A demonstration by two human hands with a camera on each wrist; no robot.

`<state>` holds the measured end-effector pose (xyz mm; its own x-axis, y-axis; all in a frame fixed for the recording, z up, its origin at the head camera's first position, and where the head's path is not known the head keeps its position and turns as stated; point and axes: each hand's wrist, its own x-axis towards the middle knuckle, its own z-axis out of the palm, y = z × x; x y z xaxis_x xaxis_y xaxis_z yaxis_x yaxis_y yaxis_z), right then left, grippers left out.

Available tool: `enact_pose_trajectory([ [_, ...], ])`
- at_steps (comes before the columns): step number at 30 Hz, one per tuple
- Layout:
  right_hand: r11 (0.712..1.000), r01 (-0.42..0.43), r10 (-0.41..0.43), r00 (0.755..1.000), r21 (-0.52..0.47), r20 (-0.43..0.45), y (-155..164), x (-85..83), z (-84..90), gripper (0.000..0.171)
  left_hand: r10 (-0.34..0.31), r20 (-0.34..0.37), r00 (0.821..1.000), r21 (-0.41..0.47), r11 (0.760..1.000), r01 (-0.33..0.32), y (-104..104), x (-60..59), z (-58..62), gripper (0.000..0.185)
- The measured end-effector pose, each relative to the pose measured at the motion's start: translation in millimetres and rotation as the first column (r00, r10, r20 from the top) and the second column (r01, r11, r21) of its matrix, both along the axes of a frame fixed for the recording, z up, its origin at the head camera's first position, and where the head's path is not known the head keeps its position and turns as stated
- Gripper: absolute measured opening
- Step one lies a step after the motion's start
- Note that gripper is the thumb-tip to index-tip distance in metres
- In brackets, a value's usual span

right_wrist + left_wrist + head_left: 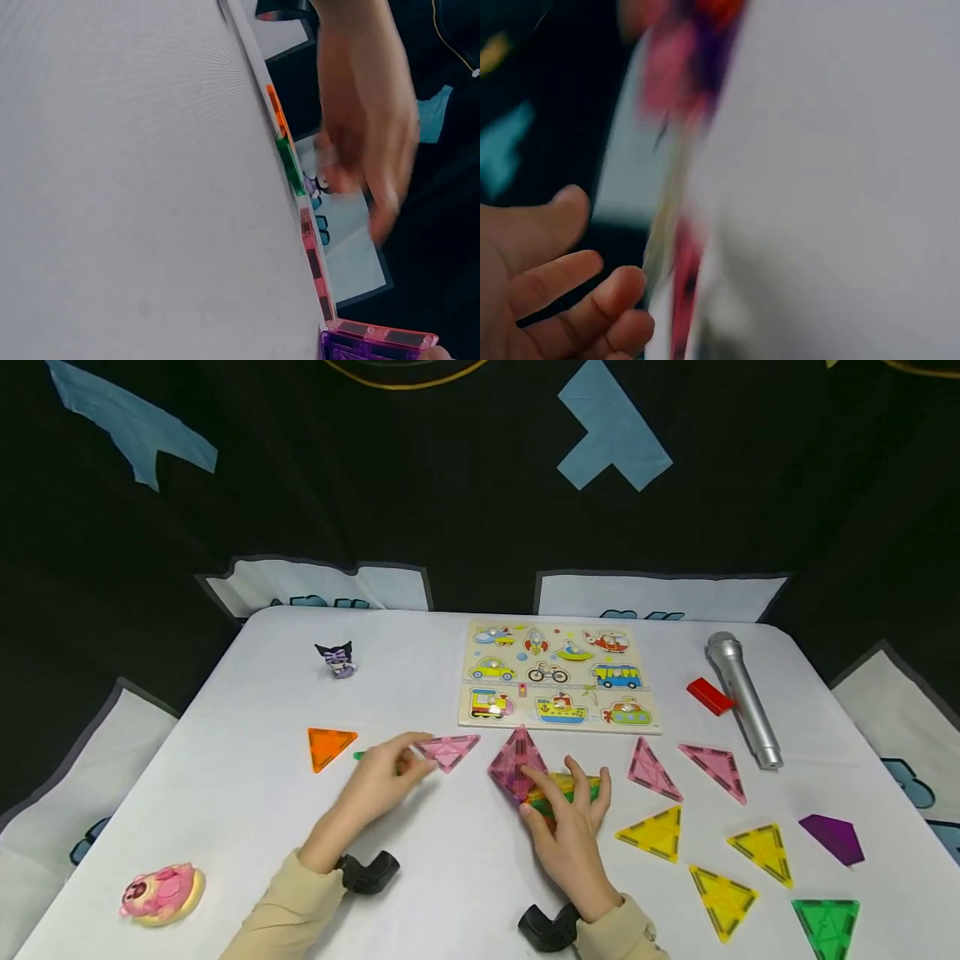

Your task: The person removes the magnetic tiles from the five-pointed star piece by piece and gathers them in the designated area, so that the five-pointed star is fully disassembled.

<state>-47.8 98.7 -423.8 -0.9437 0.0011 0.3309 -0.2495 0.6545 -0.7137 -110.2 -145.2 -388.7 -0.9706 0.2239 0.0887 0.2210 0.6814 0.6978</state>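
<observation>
My left hand point(386, 781) hovers beside a pink triangular magnetic tile point(452, 748), its fingertips overlapping the tile's left end in the head view. In the left wrist view the fingers point(619, 292) are loosely bent, with nothing between them and the thumb. A green tile point(358, 755) is mostly hidden behind this hand. My right hand point(566, 843) holds a small built shape of magnetic tiles point(516, 764), with pink, purple, yellow, green and orange parts. Its thumb and fingers reach around the shape's right and near sides. The right wrist view shows only the shape's pink and purple edge point(382, 335).
An orange triangle tile point(330, 747) lies left. Pink point(654, 770), yellow point(656, 835), green point(827, 927) and purple point(834, 837) tiles lie right. Behind are a wooden vehicle puzzle point(558, 677), a silver microphone point(744, 702), a red block point(709, 696) and a figurine point(339, 660). A pink toy point(162, 893) sits front left.
</observation>
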Motion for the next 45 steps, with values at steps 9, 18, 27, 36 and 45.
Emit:
enact_pose_trajectory([
  [9, 1.0, 0.008, -0.007, 0.999, 0.028, -0.034, -2, -0.2, -2.0, 0.038, -0.287, 0.233, 0.929, 0.302, 0.93, 0.212, 75, -20.1, -15.1, 0.052],
  [18, 0.999, 0.044, -0.044, 0.999, 0.022, -0.001, 0, -0.6, 0.9, 0.038, -0.473, 0.345, 0.811, 0.605, 0.772, 0.193, 76, -32.9, -26.3, 0.032],
  [27, 0.999, 0.046, -0.046, 0.998, 0.011, 0.031, -1, 0.9, 1.9, 0.037, -0.442, 0.348, 0.827, 0.545, 0.813, 0.206, 74, -33.9, -26.7, 0.038],
  [36, 0.999, 0.049, -0.049, 0.999, 0.014, 0.014, -1, 1.2, 2.0, 0.037, -0.372, 0.256, 0.892, 0.436, 0.868, 0.237, 74, -29.3, -25.7, 0.04],
  [45, 0.999, 0.045, -0.045, 0.999, 0.019, 0.019, 0, 1.1, 2.3, 0.036, -0.376, 0.238, 0.896, 0.493, 0.841, 0.222, 70, -23.3, -23.5, 0.042],
])
